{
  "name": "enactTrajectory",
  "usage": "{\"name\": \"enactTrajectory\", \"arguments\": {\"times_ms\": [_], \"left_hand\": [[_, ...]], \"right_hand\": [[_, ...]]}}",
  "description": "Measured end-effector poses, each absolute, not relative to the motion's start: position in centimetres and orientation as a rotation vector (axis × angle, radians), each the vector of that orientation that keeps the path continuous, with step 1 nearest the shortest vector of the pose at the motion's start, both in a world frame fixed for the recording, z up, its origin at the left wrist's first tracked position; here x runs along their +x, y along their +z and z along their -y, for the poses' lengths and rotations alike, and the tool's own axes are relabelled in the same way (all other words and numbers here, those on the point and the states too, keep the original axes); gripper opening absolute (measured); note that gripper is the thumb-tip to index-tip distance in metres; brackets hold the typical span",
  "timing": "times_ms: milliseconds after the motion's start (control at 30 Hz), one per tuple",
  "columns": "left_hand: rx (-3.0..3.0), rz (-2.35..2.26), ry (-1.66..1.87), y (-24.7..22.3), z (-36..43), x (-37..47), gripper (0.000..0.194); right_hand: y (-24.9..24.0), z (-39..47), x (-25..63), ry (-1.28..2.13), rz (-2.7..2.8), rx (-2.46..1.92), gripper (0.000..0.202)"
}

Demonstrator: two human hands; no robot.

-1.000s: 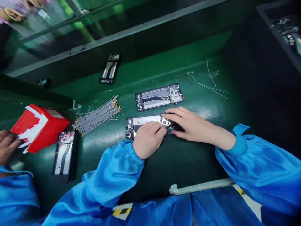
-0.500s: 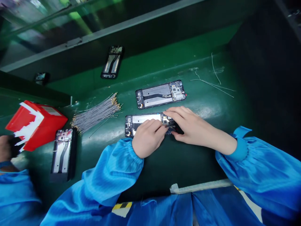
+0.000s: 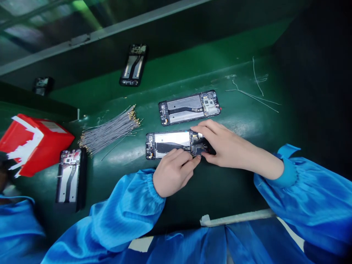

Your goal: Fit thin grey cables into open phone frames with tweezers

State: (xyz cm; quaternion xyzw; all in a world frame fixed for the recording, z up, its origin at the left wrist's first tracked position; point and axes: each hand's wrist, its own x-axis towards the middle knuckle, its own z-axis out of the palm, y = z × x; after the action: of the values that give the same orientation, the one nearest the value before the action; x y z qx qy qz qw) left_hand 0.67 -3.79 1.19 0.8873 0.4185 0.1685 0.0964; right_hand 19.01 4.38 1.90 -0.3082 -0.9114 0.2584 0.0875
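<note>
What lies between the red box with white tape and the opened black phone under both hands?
A bundle of thin grey wires with gold-coloured tips lies between box and phone, as the head view shows.

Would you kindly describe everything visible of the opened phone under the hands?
The opened phone lies flat on the green bench. Its black frame surrounds a bright, metallic-looking panel bearing a lengthwise black strip; small circuit parts sit at both ends. The right hand touches and partly hides its right end; the left hand covers part of its near edge.

Head cam faces fwd/down onto bench, near.
</note>
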Motion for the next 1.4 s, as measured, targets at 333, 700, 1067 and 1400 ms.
{"name": "enactTrajectory", "arguments": {"times_ms": [333,700,1067,1400], "left_hand": [[2.835,-1.244,0.496,1.1,3.6,0.8,0.018],[2.784,-1.075,0.552,0.8,2.2,-2.9,0.026],[2.810,-1.073,0.590,0.3,2.0,-2.7,0.026],[2.755,-1.040,0.593,0.5,2.1,-2.7,0.023]], "right_hand": [[2.2,-4.5,18.1,0.684,2.837,-0.992,0.060],[2.2,-4.5,18.7,0.734,2.775,-0.953,0.057],[2.4,-4.6,18.3,0.701,2.862,-1.037,0.058],[2.5,-4.5,17.7,0.660,2.877,-1.107,0.058]]}}
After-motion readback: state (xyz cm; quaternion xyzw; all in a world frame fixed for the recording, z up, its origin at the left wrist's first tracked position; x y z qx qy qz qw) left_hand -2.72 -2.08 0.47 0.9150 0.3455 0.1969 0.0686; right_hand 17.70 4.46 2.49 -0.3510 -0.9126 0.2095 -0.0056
